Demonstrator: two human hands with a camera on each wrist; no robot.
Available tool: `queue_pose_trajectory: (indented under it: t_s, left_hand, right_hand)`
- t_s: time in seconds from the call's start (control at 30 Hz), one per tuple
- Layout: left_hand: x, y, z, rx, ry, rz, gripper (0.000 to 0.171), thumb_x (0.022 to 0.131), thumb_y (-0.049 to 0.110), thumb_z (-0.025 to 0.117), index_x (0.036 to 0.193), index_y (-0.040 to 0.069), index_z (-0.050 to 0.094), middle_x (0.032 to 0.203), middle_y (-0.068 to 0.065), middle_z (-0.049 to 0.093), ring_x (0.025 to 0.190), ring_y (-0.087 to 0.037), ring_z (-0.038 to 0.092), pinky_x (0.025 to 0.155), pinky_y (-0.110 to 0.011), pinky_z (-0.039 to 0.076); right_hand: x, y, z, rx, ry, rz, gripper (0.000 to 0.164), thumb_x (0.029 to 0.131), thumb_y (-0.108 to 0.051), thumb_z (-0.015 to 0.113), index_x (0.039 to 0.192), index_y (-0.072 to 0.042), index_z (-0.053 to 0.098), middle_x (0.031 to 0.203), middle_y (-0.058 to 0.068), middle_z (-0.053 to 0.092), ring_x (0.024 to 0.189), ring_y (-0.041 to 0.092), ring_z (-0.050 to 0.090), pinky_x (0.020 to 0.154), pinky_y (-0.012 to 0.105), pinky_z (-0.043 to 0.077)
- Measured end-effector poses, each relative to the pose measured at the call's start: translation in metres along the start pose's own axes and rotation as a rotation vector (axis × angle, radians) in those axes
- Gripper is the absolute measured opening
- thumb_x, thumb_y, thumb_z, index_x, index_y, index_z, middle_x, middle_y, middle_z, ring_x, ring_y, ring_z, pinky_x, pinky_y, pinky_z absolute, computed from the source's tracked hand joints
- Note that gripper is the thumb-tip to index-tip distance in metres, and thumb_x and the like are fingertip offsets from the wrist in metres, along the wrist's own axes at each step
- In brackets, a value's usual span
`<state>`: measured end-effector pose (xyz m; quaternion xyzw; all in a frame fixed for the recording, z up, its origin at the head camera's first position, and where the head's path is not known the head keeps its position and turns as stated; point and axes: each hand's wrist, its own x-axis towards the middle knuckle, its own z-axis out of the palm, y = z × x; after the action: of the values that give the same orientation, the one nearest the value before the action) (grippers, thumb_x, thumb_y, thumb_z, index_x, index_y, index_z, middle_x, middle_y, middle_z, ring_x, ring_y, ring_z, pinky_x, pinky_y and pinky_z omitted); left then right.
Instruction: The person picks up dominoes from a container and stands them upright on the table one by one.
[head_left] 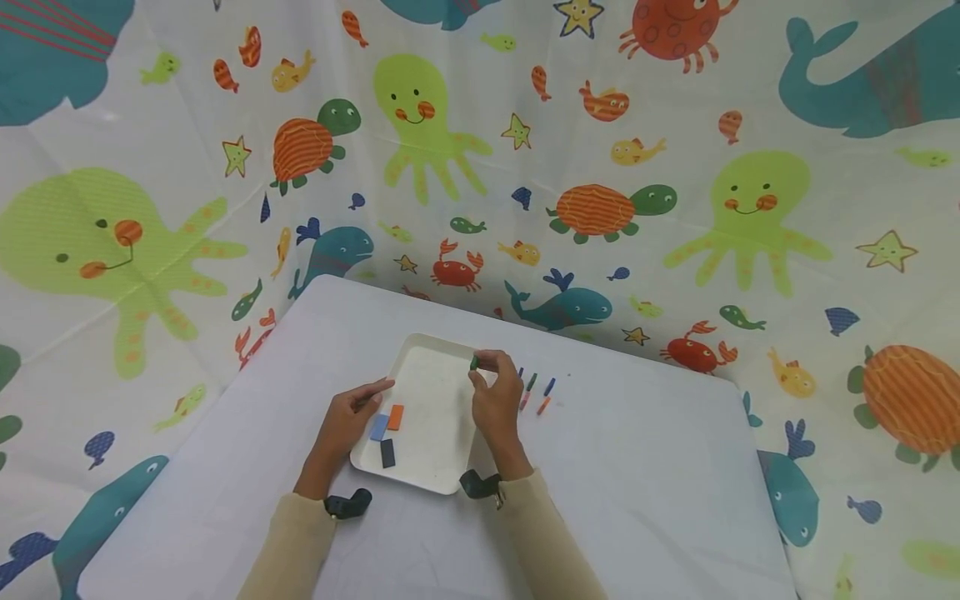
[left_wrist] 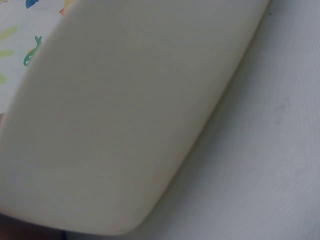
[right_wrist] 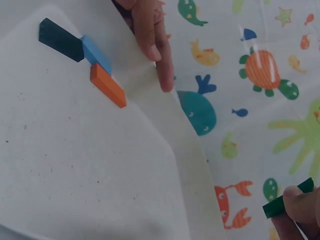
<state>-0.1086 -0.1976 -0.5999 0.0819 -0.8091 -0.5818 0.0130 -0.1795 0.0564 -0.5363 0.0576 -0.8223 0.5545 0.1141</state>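
A shallow off-white tray (head_left: 438,387) lies at the middle of the table. My left hand (head_left: 347,425) grips its left rim, with two fingers (right_wrist: 165,75) reaching over the edge in the right wrist view. Over the far right corner, my right hand (head_left: 497,400) pinches a small green block (right_wrist: 275,206) between thumb and fingers. Inside the tray, by the left wall, an orange block (right_wrist: 108,86) sits against a light blue block (right_wrist: 96,55). A black block (right_wrist: 61,40) lies close by. The left wrist view is filled by the tray's pale outer surface (left_wrist: 120,115).
Several thin coloured sticks, among them a blue one (head_left: 551,387) and an orange one (head_left: 543,406), lie on the white tabletop (head_left: 645,467) right of the tray. A curtain (head_left: 480,225) printed with sea animals hangs behind the table.
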Motion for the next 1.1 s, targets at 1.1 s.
queue_pose_trajectory:
  t_s: [1.1]
  left_hand:
    - [0.0,0.001,0.0,0.027,0.004,-0.003,0.036,0.11,0.018,0.059,0.146,0.017,0.066,0.163,-0.01,0.052,0.156,-0.035,0.044,0.126,-0.055,0.038]
  right_hand:
    - [-0.039,0.039,-0.023,0.0,0.098,0.148,0.034,0.093,0.007,0.072,0.121,-0.012,0.069,0.117,0.003,0.074,0.114,0.023,0.069,0.106,0.05,0.055]
